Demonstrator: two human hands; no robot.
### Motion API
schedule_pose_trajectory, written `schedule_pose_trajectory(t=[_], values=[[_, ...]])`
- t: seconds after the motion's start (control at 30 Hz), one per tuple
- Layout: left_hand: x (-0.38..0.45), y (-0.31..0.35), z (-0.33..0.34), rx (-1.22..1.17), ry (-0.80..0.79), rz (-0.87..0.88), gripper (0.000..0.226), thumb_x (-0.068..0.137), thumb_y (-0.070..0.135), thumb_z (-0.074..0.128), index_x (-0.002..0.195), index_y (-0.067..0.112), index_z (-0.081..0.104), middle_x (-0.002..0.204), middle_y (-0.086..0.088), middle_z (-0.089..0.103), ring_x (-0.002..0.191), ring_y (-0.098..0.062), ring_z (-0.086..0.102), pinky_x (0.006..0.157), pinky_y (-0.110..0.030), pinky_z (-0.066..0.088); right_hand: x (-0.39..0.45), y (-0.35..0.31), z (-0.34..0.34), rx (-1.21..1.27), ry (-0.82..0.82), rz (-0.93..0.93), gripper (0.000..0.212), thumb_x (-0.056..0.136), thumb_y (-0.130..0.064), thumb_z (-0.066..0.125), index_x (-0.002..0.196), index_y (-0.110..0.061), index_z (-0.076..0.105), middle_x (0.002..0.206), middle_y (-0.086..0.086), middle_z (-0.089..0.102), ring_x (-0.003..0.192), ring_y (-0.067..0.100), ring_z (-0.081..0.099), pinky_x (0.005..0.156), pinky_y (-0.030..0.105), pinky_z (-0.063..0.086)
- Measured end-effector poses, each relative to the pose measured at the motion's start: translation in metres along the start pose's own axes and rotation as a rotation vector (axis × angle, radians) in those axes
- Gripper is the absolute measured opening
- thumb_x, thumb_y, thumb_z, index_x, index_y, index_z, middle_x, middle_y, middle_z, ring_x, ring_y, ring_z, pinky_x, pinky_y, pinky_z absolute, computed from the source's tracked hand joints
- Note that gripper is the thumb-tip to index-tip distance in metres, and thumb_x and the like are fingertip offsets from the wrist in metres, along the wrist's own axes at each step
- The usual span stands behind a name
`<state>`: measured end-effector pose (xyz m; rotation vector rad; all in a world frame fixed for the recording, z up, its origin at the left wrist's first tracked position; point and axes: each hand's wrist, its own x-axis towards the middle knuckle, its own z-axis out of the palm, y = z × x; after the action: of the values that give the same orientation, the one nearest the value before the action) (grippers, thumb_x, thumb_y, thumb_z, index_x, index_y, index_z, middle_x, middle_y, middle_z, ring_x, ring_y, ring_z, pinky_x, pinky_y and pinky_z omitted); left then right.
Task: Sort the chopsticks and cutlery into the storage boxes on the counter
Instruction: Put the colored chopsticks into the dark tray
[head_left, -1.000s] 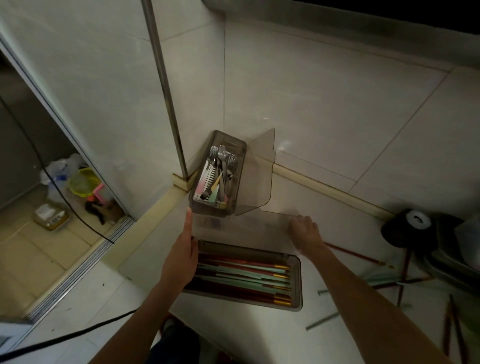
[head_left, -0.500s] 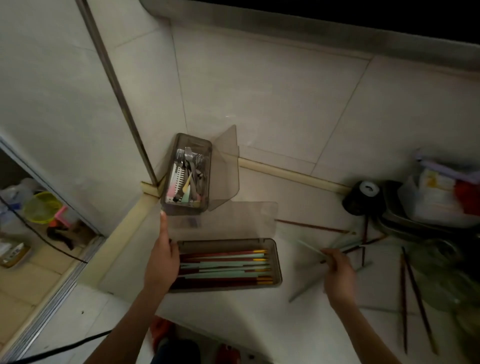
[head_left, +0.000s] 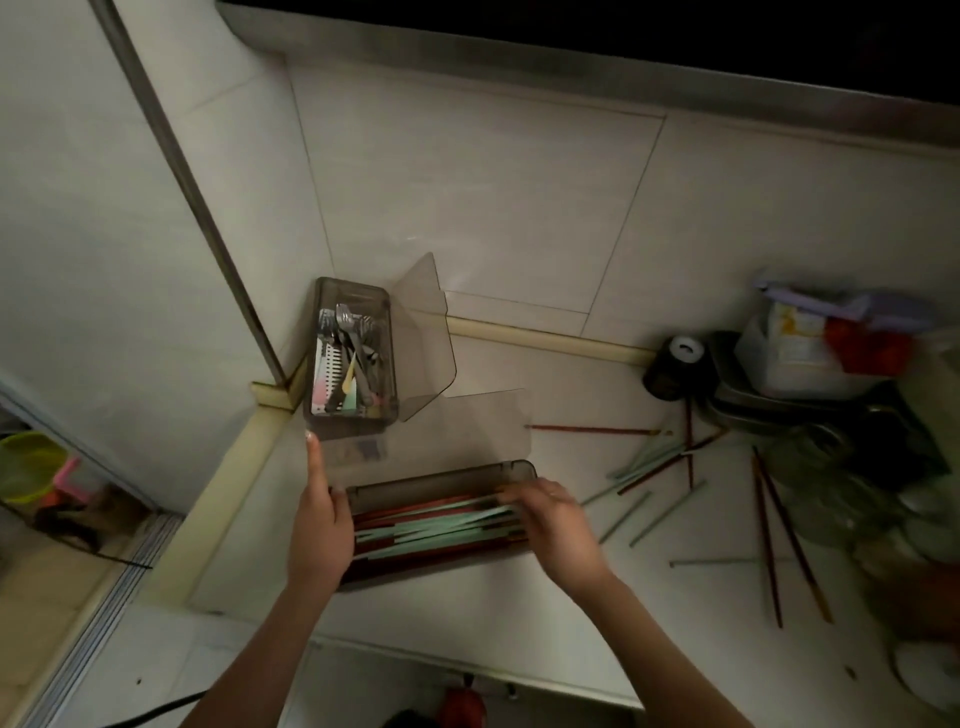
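The right hand (head_left: 550, 519) is laying pinched green chopsticks (head_left: 447, 519) into the near box (head_left: 441, 473); keep them parallel. The left hand (head_left: 317, 525) is steadying the box's left end, forefinger extended.

right hand (head_left: 553, 519) covers chopstick box's (head_left: 441, 475) right end | grip on chopsticks unclear

- Large pale glossy wall tiles (head_left: 467, 208) meet in a dim corner.
- A pale stone counter top (head_left: 519, 613) runs below, edged by a cream rounded backsplash strip (head_left: 545, 340).
- A grey metal door frame (head_left: 182, 171) slants left.
- A beige tiled floor (head_left: 47, 613) lies beyond it.
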<state>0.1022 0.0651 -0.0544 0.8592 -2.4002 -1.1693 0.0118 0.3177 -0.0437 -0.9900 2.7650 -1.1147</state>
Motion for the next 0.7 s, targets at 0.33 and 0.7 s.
schedule_pose_trajectory(t=[0.33,0.7], values=[[0.003,-0.001,-0.003,-0.015,-0.063,0.027,0.082,0.098,0.012,0.042,0.142,0.043,-0.020,0.118,-0.025,0.053,0.066,-0.028,0.055,0.060,-0.034,0.040,-0.021,0.032,-0.030,-0.135,0.135,0.665,0.035,0.089,0.005,0.045,0.112,-0.016,0.060,0.124,0.009,0.053,0.113,0.028,0.052,0.096,0.032,0.041],[0.009,-0.012,0.001,-0.038,-0.065,0.076,0.085,0.098,0.012,0.041,0.137,0.051,-0.023,0.109,-0.028,0.055,0.066,-0.029,0.053,0.057,-0.031,0.039,-0.018,0.048,-0.051,-0.685,-0.596,0.259,0.038,0.102,-0.025,0.033,0.137,-0.014,0.043,0.139,0.009,0.043,0.124,0.028,0.045,0.101,0.035,0.039]])
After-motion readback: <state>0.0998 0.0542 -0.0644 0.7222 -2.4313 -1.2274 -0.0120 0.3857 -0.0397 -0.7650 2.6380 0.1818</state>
